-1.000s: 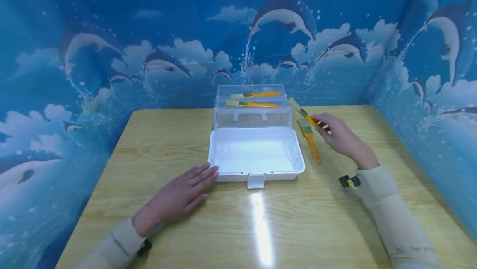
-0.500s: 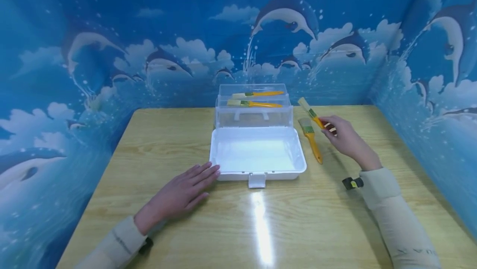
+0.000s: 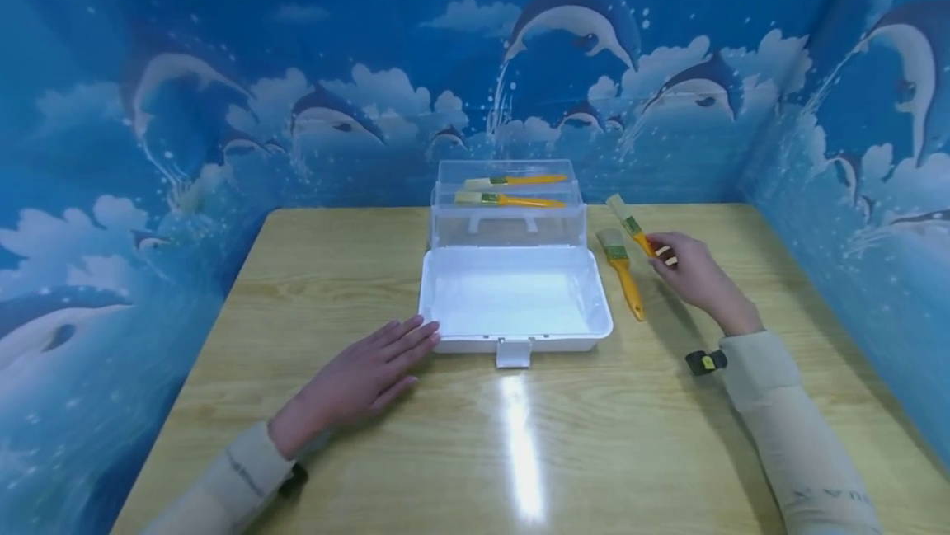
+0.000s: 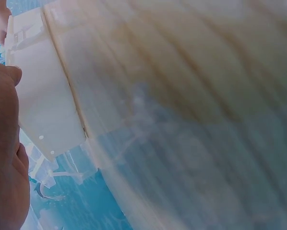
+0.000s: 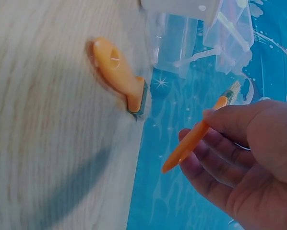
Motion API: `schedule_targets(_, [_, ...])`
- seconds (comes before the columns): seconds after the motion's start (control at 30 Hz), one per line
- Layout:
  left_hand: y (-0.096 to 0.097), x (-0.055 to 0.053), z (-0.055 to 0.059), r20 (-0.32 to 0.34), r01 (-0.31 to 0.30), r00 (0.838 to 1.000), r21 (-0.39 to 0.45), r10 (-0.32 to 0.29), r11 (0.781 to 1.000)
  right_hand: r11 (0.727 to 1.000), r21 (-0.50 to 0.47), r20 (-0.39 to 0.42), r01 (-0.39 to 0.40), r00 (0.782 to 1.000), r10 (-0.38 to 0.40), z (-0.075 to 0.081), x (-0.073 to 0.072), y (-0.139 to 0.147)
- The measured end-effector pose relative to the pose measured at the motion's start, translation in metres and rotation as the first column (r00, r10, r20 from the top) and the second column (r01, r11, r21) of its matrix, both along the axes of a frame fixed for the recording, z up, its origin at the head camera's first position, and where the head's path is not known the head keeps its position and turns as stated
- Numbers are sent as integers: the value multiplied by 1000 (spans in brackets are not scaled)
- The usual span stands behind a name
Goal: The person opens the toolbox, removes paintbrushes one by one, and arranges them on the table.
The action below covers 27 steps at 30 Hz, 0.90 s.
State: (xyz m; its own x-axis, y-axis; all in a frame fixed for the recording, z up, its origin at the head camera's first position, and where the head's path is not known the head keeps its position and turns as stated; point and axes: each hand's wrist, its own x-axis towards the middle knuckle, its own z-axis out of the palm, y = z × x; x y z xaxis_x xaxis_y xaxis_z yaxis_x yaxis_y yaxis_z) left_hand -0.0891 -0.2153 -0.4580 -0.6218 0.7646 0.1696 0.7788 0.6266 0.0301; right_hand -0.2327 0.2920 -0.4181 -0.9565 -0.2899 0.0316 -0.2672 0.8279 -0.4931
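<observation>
My right hand (image 3: 693,271) pinches the orange handle of a paintbrush (image 5: 194,139) between thumb and fingers, its pale bristles pointing up and away. Just left of that, a wider paintbrush (image 3: 626,279) lies on the table beside the white toolbox (image 3: 430,288). My left hand (image 3: 367,370) has its fingers straight, with the fingertips at the box's front left corner. Bare white floor shows in the main compartment. Behind it the clear lid stands raised, and two more paintbrushes (image 3: 512,200) lie across the clear trays there.
A wood-grain table (image 3: 319,288) carries everything. Blue dolphin-printed cloth (image 3: 334,65) rises behind the table and along both sides. The white latch (image 3: 514,352) hangs down at the box's front.
My right hand has moved rightward with its paintbrush, away from the trays and past the brush on the table. The left hand stays at the box corner.
</observation>
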Motion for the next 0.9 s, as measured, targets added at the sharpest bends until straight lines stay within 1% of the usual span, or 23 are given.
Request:
schedule_targets(0.17, [0, -1, 1, 7, -6, 1000, -8, 6, 1000, 999, 16, 47, 34, 998, -35, -1, -3, 3])
schedule_targets(0.27, [0, -1, 2, 17, -12, 1000, -12, 12, 1000, 999, 21, 61, 46, 997, -47, -2, -4, 5])
schedule_targets(0.37, [0, -1, 3, 12, -8, 1000, -9, 8, 1000, 998, 18, 74, 53, 996, -54, -4, -4, 8])
schedule_targets(0.6, [0, -1, 1, -1, 1, 1000, -5, -1, 1000, 997, 14, 100, 75, 992, -76, -8, -5, 13])
schedule_targets(0.73, [0, -1, 1, 5, -1, 1000, -7, 2, 1000, 995, 5, 108, 95, 990, -95, -12, -5, 15])
schedule_targets(0.9, [0, 0, 2, 11, 8, 1000, 6, -8, 1000, 993, 17, 109, 117, 987, -118, -19, -5, 18])
